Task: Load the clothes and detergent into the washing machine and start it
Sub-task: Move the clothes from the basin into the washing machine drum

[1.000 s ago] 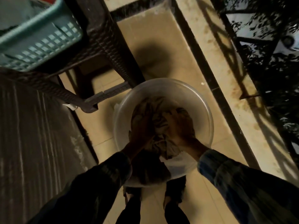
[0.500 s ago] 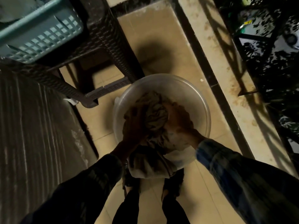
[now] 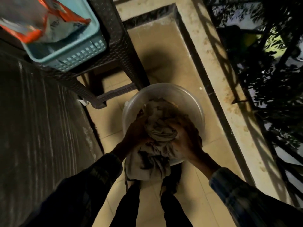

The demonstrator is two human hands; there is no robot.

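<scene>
A bundle of grey-brown clothes (image 3: 159, 133) rises out of a pale round tub (image 3: 185, 94) that stands on the tiled floor. My left hand (image 3: 136, 131) grips the bundle from its left side. My right hand (image 3: 183, 140) grips it from the right, and part of the cloth hangs down over the tub's near rim. An orange and white detergent bag (image 3: 54, 22) lies in a teal basket (image 3: 82, 53) at the upper left. No washing machine is clearly in view.
The teal basket rests on a dark wicker stool (image 3: 118, 51) whose legs stand just beyond the tub. A dark ribbed surface (image 3: 37, 128) fills the left side. A stone ledge (image 3: 218, 79) and a metal railing (image 3: 255, 99) run along the right. My feet stand below the tub.
Both hands have gathered the clothes and lifted the bundle higher, out of the tub and toward me. The view has tilted, bringing the detergent bag in the basket into sight.
</scene>
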